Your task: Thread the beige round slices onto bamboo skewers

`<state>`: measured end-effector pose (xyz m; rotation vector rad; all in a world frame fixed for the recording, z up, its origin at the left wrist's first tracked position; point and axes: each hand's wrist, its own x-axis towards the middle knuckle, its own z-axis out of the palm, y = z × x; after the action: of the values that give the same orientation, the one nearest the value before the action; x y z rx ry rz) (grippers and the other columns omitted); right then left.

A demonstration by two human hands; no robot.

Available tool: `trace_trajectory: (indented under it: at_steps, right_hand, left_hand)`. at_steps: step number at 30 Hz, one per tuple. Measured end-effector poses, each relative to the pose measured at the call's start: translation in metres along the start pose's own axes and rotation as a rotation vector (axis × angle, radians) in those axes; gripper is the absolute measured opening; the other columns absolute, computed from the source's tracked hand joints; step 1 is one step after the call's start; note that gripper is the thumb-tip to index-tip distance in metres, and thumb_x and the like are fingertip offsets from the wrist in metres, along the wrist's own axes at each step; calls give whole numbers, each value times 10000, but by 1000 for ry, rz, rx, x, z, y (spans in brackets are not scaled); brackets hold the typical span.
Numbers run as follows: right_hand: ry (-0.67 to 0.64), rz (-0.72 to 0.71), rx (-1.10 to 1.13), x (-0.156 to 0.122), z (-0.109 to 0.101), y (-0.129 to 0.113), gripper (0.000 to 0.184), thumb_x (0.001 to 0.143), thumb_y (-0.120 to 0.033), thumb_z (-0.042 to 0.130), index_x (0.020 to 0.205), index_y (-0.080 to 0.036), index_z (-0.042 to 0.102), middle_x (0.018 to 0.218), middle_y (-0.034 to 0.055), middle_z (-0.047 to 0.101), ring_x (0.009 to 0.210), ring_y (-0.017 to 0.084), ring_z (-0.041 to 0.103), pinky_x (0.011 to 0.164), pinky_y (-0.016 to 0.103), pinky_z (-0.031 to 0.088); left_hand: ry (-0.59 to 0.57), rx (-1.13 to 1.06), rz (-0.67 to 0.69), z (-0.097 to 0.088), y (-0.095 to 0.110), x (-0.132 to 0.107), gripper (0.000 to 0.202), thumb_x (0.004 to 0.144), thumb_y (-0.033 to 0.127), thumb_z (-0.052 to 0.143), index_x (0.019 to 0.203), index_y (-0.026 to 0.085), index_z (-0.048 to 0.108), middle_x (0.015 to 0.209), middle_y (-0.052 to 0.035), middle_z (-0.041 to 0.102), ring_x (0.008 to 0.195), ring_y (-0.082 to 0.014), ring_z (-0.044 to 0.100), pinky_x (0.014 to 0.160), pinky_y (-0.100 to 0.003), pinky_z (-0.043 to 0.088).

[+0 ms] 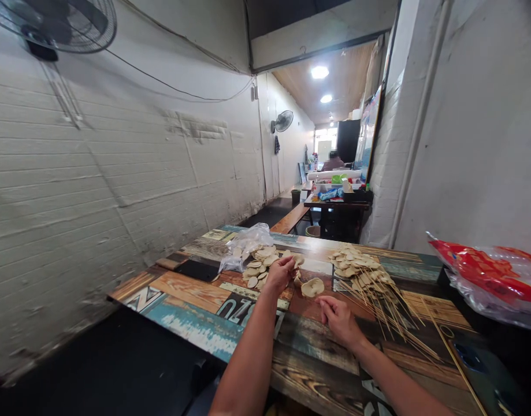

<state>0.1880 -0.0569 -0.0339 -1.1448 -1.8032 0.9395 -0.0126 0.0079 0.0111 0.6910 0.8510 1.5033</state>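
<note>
My left hand (pixel 281 274) is closed in a pinch on a pale, thin round slice (pixel 298 262), held just over the table. Another pale round slice (pixel 312 287) with a curled edge lies in front of my right hand (pixel 338 316). The right fingers are pinched together close to that slice's lower edge; what they hold, if anything, I cannot make out. Beside the left hand spreads a pile of loose round slices (pixel 257 271). Over on the right, similar slices (pixel 354 267) are heaped with thin wooden skewers (pixel 393 315) sticking out toward me.
A clear plastic bag (pixel 253 236) sits behind the loose pile, near a flat black object (pixel 198 270). Red-and-clear packaging (pixel 494 277) stands at the right edge, with a phone (pixel 482 364) below it. Farther back are a cluttered table (pixel 334 202), a bench (pixel 292 217) and a person.
</note>
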Motion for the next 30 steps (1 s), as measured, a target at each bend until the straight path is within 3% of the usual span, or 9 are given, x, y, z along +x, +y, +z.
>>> trace_trajectory:
  at_steps: [9,18,30]
  right_hand:
    - [9,20,-14,0,0,-2,475,848,-465,418,966,-117,719,478,-7,573,462,152,502,505,258,353]
    - [12,43,-39,-2,0,-6,493,851,-468,400,964,-109,718,495,9,602,479,162,530,526,265,373]
    - [35,10,2,-3,1,-6,478,852,-461,398,939,-119,720,488,4,591,479,161,528,526,265,367]
  left_hand:
    - [38,113,119,-2,-3,4,398,531,323,890,841,124,739,710,-44,684,537,-91,542,481,-206,388]
    - [48,141,213,0,-7,5,535,417,464,907,752,129,659,640,-1,637,524,-82,540,485,-194,394]
    - [81,43,116,3,-2,3,447,457,326,911,754,114,653,648,-11,635,507,-73,529,454,-187,364]
